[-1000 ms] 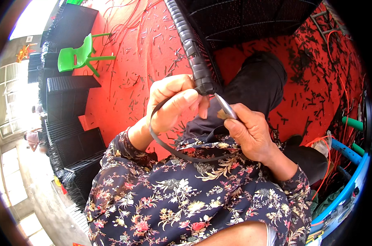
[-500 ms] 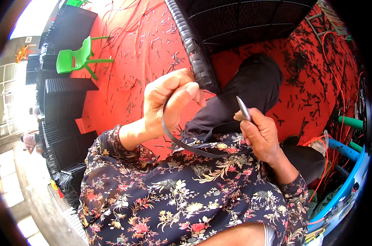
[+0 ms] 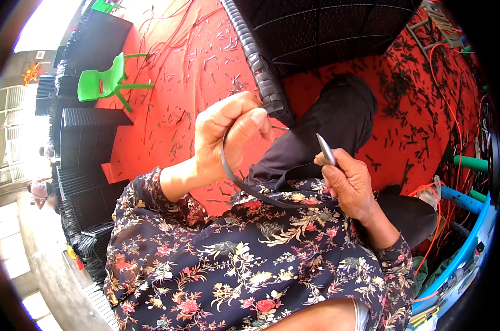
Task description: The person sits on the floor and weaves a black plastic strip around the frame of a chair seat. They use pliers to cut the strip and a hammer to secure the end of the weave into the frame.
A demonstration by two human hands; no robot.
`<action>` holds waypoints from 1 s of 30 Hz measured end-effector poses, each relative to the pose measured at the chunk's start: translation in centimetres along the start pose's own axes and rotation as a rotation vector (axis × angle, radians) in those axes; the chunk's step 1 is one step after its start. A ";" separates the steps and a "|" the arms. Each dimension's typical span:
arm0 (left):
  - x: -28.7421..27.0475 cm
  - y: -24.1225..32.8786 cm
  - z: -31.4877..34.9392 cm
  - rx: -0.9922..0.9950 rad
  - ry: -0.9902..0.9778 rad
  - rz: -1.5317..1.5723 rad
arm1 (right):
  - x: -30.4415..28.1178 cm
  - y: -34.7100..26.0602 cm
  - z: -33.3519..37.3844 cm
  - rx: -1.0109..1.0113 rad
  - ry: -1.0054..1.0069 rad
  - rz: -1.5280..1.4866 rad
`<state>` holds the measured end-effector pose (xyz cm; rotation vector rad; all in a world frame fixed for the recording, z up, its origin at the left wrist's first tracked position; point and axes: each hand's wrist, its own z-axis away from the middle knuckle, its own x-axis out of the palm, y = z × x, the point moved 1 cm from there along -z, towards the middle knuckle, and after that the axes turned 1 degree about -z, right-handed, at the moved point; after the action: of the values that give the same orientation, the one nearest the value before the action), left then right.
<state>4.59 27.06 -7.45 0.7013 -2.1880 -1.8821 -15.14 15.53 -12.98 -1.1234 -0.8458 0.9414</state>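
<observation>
My left hand [image 3: 228,129] is closed on a dark flat strip [image 3: 230,171], beside the lower corner of a black woven panel [image 3: 321,33]. The strip bends down from the fingers and curves across my lap toward the right; a short end pokes out past the fingertips. The panel's edge [image 3: 261,69] is wrapped in shiny black strips. In my right hand [image 3: 346,179] is a pointed metal awl [image 3: 326,149], its tip slanting up and away. Fingers wrap its lower part, so the handle is mostly hidden. Awl and panel are apart.
Short black offcuts litter the red floor covering [image 3: 189,60]. A green chair [image 3: 103,83] stands at the left near several black woven pieces [image 3: 92,129]. Orange cord [image 3: 454,116] and a blue rounded frame [image 3: 459,265] lie on the right. A person [image 3: 40,190] is far left.
The view has shifted slightly. My left hand still grips the strip, whose short end now shows more past the fingertips. The awl is lowered a touch.
</observation>
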 end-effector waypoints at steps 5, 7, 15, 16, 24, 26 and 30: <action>0.2 0.0 -0.1 0.051 0.011 -0.065 | 0.2 0.0 -0.2 -0.043 0.007 0.004; 0.2 -0.2 0.0 0.039 0.019 -0.040 | 0.3 -0.2 -0.3 -0.041 0.008 0.005; 0.2 -0.3 0.2 0.004 0.020 -0.011 | 0.8 -1.1 -0.8 -0.015 -0.028 -0.030; 0.1 -0.3 0.1 0.015 0.011 -0.019 | 0.9 -1.2 -0.9 -0.025 -0.034 -0.036; -0.6 -0.7 0.2 -0.016 -0.004 0.047 | 2.2 -2.0 -2.8 -0.012 -0.099 -0.184; -2.2 -1.1 -0.3 -0.018 -0.041 0.032 | 3.6 -2.3 -4.1 -0.052 -0.080 -0.180; -2.5 -1.2 0.0 -0.031 -0.056 0.116 | 4.2 -2.9 -4.6 -0.044 -0.093 -0.233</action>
<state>7.03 28.11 -8.17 0.5104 -2.1772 -1.8946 -8.90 17.34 -10.87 -0.9992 -1.0534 0.7892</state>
